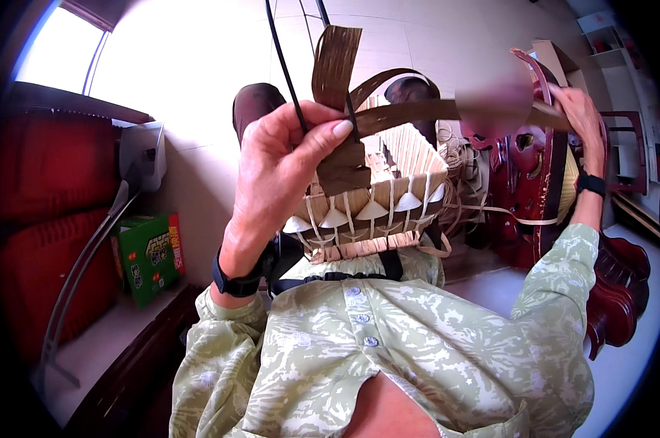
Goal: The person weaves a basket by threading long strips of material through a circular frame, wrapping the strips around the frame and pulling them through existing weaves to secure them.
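Pinched between the thumb and fingers of my left hand (279, 157) is a flat brown weaving strip (410, 112), folded into a broad loop above the grip, with a short flat part below. Thin black cords or rods (282, 62) also run through this grip. My right hand (580, 120) is raised far to the right, its fingers closed around the strip's other end. A blurred patch covers part of the strip between the hands. Below my left hand, a pale woven basket (423, 169) with white pointed shapes and a brown band sits on my lap.
A carved dark-red wooden piece of furniture (516, 197) stands at the right, with loose pale strips (458, 157) beside it. At the left are red cushions (59, 233), a green box (149, 255) and a curved grey metal stand (78, 270). Pale tiled floor (191, 44) lies ahead.
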Action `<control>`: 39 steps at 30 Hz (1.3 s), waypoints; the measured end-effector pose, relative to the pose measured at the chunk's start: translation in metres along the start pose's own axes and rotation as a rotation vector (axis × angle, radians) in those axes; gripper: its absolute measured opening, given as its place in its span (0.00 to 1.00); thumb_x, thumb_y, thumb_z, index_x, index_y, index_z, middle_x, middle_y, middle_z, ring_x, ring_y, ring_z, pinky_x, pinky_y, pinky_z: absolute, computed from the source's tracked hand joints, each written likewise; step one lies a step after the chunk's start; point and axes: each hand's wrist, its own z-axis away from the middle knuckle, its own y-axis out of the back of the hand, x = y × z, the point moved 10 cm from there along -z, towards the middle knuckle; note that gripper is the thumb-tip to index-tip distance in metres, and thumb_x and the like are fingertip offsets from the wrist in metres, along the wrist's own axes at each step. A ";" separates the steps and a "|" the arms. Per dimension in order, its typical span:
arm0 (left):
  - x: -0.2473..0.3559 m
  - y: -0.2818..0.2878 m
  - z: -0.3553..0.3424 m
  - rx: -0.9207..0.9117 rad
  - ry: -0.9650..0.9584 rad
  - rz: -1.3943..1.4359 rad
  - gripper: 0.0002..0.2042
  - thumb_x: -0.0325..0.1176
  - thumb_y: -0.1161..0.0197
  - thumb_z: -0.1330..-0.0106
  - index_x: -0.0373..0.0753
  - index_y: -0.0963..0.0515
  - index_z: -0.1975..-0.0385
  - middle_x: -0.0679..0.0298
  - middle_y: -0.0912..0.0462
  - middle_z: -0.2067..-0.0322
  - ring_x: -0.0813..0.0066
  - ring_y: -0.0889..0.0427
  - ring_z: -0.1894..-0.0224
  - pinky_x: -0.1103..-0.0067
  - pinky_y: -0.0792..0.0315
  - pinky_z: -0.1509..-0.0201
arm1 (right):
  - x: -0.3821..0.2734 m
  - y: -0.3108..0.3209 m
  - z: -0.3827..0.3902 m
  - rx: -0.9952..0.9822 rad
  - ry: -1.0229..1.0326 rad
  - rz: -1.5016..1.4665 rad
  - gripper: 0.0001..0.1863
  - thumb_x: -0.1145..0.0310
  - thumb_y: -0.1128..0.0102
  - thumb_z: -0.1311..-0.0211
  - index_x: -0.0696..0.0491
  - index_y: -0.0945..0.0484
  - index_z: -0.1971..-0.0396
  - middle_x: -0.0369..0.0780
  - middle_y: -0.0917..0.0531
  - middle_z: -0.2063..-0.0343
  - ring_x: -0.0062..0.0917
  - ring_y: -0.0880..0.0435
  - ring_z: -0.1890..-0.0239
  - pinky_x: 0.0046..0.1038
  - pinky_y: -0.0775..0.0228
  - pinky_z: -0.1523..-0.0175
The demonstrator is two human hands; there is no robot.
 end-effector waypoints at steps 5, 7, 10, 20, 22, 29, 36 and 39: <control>0.003 -0.007 -0.002 -0.010 -0.020 0.042 0.06 0.25 0.37 0.35 0.32 0.21 0.61 0.69 0.17 0.68 0.88 0.22 0.64 0.88 0.27 0.59 | -0.052 0.011 0.035 0.025 0.023 -0.152 0.19 0.58 0.42 0.39 0.58 0.21 0.55 0.49 0.17 0.67 0.34 0.16 0.58 0.32 0.28 0.51; 0.006 -0.008 0.000 -0.010 0.000 0.036 0.06 0.25 0.38 0.35 0.32 0.21 0.61 0.69 0.17 0.67 0.88 0.22 0.64 0.88 0.27 0.58 | -0.159 0.015 0.038 0.170 0.432 -0.582 0.19 0.59 0.43 0.36 0.53 0.22 0.49 0.39 0.17 0.58 0.23 0.18 0.54 0.25 0.27 0.47; 0.006 -0.006 0.000 -0.021 -0.017 0.086 0.06 0.24 0.38 0.35 0.32 0.22 0.60 0.69 0.18 0.67 0.88 0.22 0.64 0.88 0.27 0.58 | -0.314 0.015 0.061 -0.080 0.820 -0.882 0.22 0.62 0.37 0.43 0.52 0.23 0.48 0.40 0.17 0.58 0.28 0.19 0.53 0.27 0.29 0.43; 0.002 -0.002 0.002 0.004 0.022 0.129 0.06 0.24 0.38 0.35 0.32 0.21 0.60 0.68 0.17 0.68 0.88 0.22 0.65 0.88 0.26 0.60 | -0.302 -0.051 0.056 -0.577 0.514 -1.185 0.15 0.58 0.38 0.38 0.57 0.19 0.68 0.35 0.17 0.75 0.19 0.19 0.69 0.24 0.27 0.57; 0.006 -0.003 0.001 0.008 -0.012 0.079 0.06 0.24 0.38 0.35 0.31 0.21 0.60 0.69 0.18 0.68 0.89 0.22 0.66 0.88 0.27 0.60 | -0.200 -0.076 0.002 -0.385 0.334 -1.031 0.16 0.56 0.42 0.36 0.56 0.21 0.70 0.37 0.17 0.72 0.20 0.19 0.70 0.25 0.28 0.56; 0.003 -0.007 -0.002 -0.020 0.025 0.019 0.06 0.24 0.37 0.36 0.31 0.21 0.61 0.69 0.17 0.69 0.88 0.22 0.67 0.88 0.27 0.61 | -0.300 0.013 0.073 0.013 0.761 -0.714 0.24 0.50 0.46 0.34 0.55 0.22 0.51 0.43 0.18 0.54 0.29 0.20 0.50 0.30 0.28 0.47; 0.006 -0.006 -0.008 -0.114 0.035 -0.018 0.08 0.24 0.37 0.36 0.29 0.23 0.59 0.67 0.17 0.69 0.87 0.22 0.67 0.88 0.27 0.63 | -0.343 -0.018 0.095 -0.711 0.602 -0.912 0.15 0.60 0.36 0.41 0.59 0.19 0.73 0.31 0.21 0.82 0.12 0.25 0.78 0.20 0.35 0.72; 0.005 -0.007 -0.008 -0.169 0.054 0.021 0.09 0.22 0.39 0.36 0.28 0.24 0.57 0.64 0.17 0.66 0.86 0.21 0.64 0.88 0.26 0.59 | -0.347 0.023 0.110 -0.467 0.671 -0.759 0.13 0.64 0.36 0.43 0.59 0.19 0.76 0.33 0.23 0.86 0.13 0.27 0.82 0.22 0.36 0.76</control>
